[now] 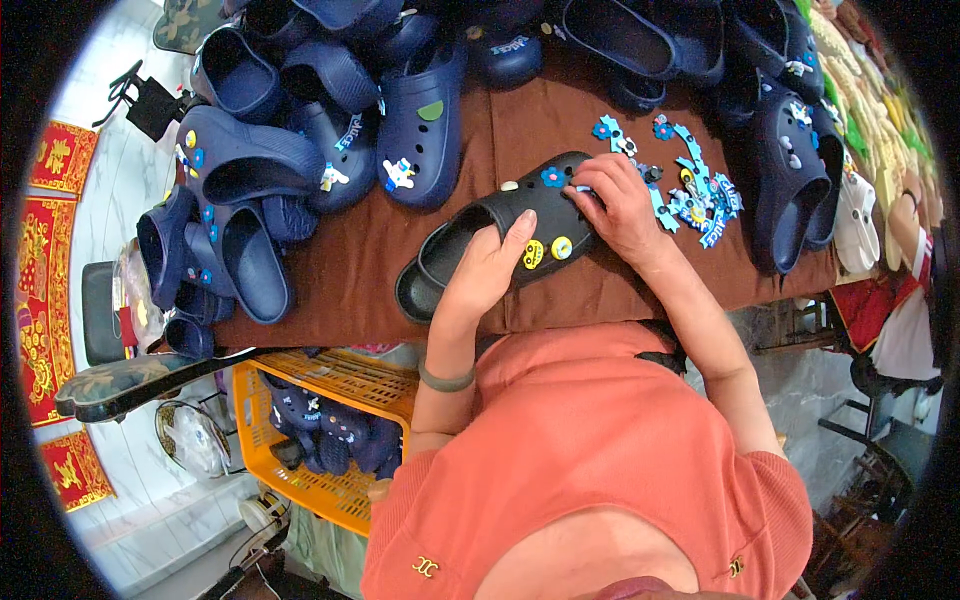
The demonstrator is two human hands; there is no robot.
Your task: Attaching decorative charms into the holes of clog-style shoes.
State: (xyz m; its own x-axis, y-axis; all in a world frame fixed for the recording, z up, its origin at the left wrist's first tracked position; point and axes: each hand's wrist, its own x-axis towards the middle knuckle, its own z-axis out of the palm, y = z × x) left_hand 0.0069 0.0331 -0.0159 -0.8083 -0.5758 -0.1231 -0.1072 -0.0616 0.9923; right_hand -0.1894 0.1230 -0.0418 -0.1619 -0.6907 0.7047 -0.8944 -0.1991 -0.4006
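A black clog [560, 215] lies tilted on the brown cloth, its toe pointing up and to the right. My left hand [482, 268] grips it, fingers inside the foot opening and thumb on the upper. A blue flower charm [553, 177] and yellow round charms [534, 254] dot the upper. At the toe, my right hand [622, 205] pinches a small light-blue charm [582, 189], mostly hidden by the fingertips. Loose blue charms [690, 190] lie in a pile just right of that hand.
Navy clogs [255, 160] are heaped at the left and back of the cloth-covered table [360, 270], and more navy clogs [785, 180] stand at the right. White shoes [856, 222] sit at the right edge. Below left is an orange basket [330, 510] holding navy clogs.
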